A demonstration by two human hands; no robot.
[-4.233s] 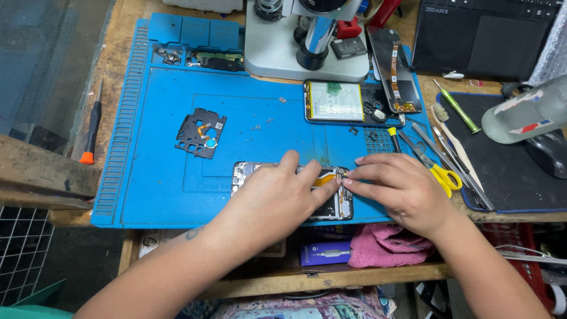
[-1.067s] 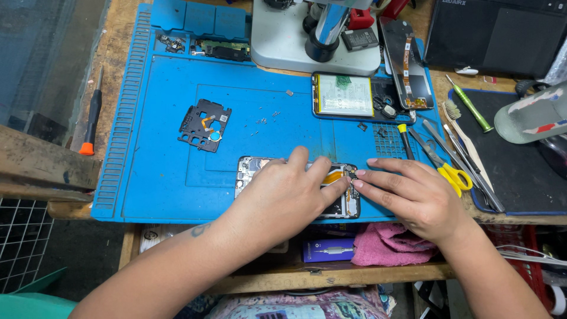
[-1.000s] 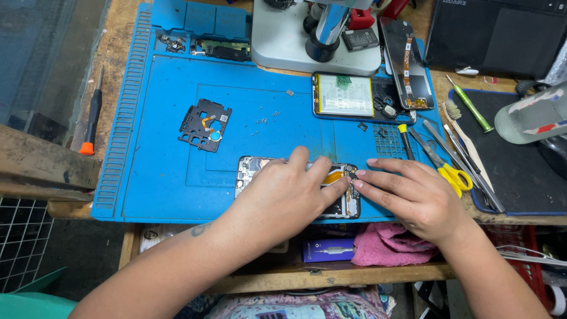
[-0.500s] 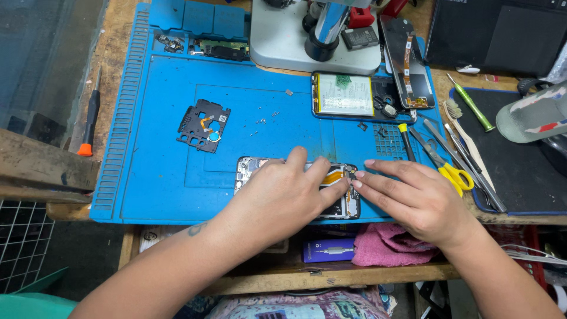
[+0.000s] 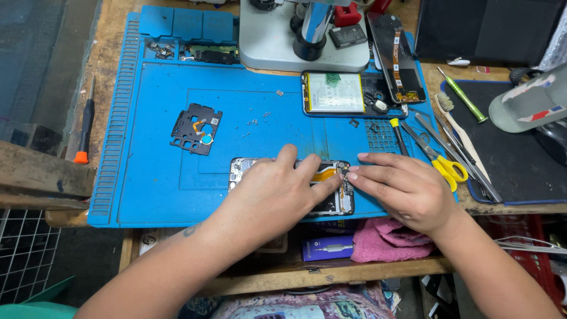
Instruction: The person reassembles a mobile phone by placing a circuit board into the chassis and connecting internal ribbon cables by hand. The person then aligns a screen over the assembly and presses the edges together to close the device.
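Left hand: the left hand (image 5: 277, 192) lay flat, fingers spread, pressing on the opened phone (image 5: 339, 201).
Right hand: the right hand (image 5: 404, 186) had fingertips drawn together at the phone's right end; whether they pinched anything could not be told.
Phone: directly beneath both hands, long axis left to right, near the front edge of the blue mat (image 5: 147, 177).
Nearby: scissors (image 5: 440, 159) toward the mat's right edge.

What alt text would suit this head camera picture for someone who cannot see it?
Two bare hands, left hand and right hand, press on an opened phone lying on a blue work mat. Scissors, a screwdriver and phone parts lie around.
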